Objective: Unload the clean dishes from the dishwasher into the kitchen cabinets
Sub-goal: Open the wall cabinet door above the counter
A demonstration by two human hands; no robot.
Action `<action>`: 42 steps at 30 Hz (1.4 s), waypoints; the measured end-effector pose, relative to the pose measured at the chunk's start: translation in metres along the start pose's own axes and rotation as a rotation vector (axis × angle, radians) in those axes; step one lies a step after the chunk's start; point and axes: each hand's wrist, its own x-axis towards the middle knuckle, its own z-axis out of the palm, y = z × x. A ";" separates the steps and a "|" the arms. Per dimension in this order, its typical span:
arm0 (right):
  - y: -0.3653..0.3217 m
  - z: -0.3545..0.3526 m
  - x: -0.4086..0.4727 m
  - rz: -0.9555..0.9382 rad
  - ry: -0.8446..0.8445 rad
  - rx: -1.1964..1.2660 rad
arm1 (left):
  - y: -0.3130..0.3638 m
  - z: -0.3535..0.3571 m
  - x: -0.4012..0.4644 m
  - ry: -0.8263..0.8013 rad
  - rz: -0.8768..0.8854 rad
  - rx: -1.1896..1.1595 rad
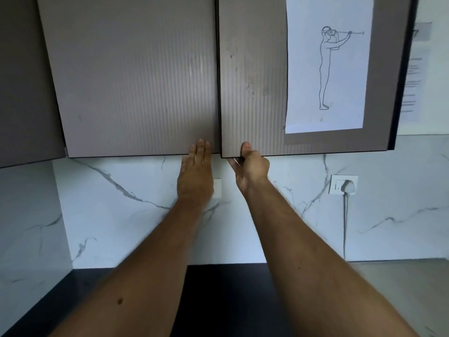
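Note:
Two ribbed grey-brown doors of an upper cabinet fill the top of the head view. My left hand (195,171) lies flat with straight fingers against the lower right corner of the left door (131,76). My right hand (250,166) grips the bottom edge of the right door (252,76) at its lower left corner, thumb on the front face and fingers curled under the edge. Both doors look shut or nearly shut. No dishes and no dishwasher are in view.
A paper sheet with a line drawing (328,64) is taped on the right door. Behind is a white marble backsplash (121,215) with a wall socket and plugged cable (345,184). A dark worktop (218,300) lies below; another cabinet (21,81) stands at the left.

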 end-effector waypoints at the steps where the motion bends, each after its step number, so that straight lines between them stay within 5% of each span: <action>1: -0.004 -0.002 -0.009 -0.008 -0.001 0.009 | 0.001 -0.008 0.002 -0.051 -0.009 0.002; 5: -0.026 -0.008 -0.050 -0.025 -0.005 0.012 | 0.014 -0.054 0.011 -0.199 -0.077 0.018; 14: -0.119 -0.064 -0.149 0.040 0.017 0.089 | 0.103 -0.126 -0.046 -0.050 -0.019 -0.006; 22: -0.229 -0.106 -0.235 -0.073 0.165 -0.143 | 0.202 -0.204 -0.101 -0.017 0.082 -0.014; 25: -0.270 -0.134 -0.254 -0.235 0.218 -0.362 | 0.230 -0.232 -0.113 0.011 0.129 -0.011; 28: -0.306 -0.175 -0.266 -0.513 0.371 -0.875 | 0.256 -0.253 -0.119 0.015 0.169 -0.014; 32: -0.363 -0.218 -0.266 -0.528 0.475 -1.224 | 0.294 -0.270 -0.120 0.029 0.234 -0.043; 42: -0.412 -0.263 -0.246 -0.507 0.543 -1.464 | 0.360 -0.240 -0.123 0.020 0.326 -0.175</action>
